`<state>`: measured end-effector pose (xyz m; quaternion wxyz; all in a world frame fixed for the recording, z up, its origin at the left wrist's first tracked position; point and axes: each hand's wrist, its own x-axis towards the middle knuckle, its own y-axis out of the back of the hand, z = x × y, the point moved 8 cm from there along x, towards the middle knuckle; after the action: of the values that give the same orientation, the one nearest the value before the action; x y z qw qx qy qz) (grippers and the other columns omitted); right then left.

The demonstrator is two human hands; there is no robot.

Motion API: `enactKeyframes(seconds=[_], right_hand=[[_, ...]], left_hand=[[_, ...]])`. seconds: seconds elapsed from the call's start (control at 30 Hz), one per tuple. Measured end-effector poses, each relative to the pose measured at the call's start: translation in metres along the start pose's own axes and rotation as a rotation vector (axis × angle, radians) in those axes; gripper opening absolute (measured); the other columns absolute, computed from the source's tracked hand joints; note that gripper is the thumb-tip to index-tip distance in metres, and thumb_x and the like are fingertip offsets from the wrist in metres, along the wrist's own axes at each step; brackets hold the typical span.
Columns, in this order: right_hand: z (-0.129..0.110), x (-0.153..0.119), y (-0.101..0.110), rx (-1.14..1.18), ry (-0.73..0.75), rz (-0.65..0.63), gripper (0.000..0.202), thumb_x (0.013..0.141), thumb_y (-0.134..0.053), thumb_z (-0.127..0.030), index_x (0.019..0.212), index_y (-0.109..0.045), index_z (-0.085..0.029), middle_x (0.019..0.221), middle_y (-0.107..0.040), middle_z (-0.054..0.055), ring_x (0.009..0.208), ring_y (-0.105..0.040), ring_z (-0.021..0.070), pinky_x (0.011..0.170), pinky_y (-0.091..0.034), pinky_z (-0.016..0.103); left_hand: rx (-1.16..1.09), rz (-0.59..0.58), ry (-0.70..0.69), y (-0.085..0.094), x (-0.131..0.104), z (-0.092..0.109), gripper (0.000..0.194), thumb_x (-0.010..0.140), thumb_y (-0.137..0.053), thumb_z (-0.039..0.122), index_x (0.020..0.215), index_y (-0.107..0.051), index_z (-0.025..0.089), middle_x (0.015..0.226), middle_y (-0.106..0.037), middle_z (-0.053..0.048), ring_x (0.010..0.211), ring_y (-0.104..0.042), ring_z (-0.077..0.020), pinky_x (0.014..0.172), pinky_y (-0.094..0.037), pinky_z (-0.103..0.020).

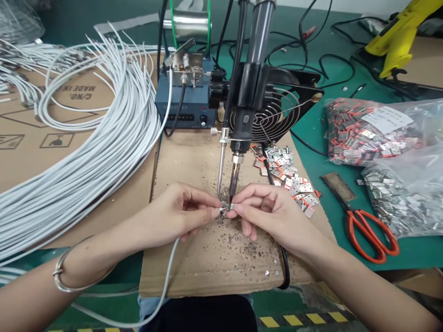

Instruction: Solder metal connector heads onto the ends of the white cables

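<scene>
My left hand (188, 210) pinches the stripped end of a white cable (170, 265), whose length hangs down past the cardboard's front edge. Between thumb and finger, my right hand (266, 210) grips a small metal USB connector (231, 206). Cable end and connector meet right under the tip of a mounted soldering iron (234, 177). Beside the iron, a thin metal solder feed tube (221, 170) points down to the same spot. Fingers partly cover the joint, so I cannot tell whether the wires are attached.
A big bundle of white cables (114, 133) lies left. Loose USB connectors (297, 184) are scattered right of the iron. Beyond them are orange-handled scissors (372, 235), bags of connectors (377, 133) and metal shells (408, 193). A fan (266, 113) and blue solder feeder (183, 108) stand behind.
</scene>
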<state>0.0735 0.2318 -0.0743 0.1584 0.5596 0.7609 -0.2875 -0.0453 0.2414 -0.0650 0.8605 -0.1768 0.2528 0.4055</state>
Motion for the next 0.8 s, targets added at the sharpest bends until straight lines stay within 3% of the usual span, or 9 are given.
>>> enactKeyframes(seconds=[0.43, 0.8], right_hand=[[-0.0033, -0.0008, 0.001, 0.043, 0.036, -0.022, 0.012, 0.066, -0.073, -0.013, 0.072, -0.063, -0.011, 0.064, -0.069, 0.002, 0.034, -0.045, -0.0019, 0.033, -0.033, 0.006], [-0.0033, -0.0001, 0.0036, 0.037, 0.036, 0.001, 0.014, 0.063, -0.076, -0.01, 0.071, -0.064, -0.012, 0.066, -0.07, 0.002, 0.034, -0.043, -0.0016, 0.034, -0.033, 0.008]], left_hand=[[-0.02, -0.002, -0.018, -0.0013, 0.0, -0.0012, 0.016, 0.077, -0.061, 0.025, 0.077, -0.067, 0.01, 0.042, -0.045, 0.006, 0.036, -0.039, -0.0043, 0.034, -0.035, -0.013], [-0.061, -0.017, -0.001, -0.0007, 0.0007, -0.0041, 0.014, 0.076, -0.063, 0.024, 0.075, -0.067, 0.011, 0.04, -0.047, 0.007, 0.034, -0.04, -0.0036, 0.033, -0.034, -0.011]])
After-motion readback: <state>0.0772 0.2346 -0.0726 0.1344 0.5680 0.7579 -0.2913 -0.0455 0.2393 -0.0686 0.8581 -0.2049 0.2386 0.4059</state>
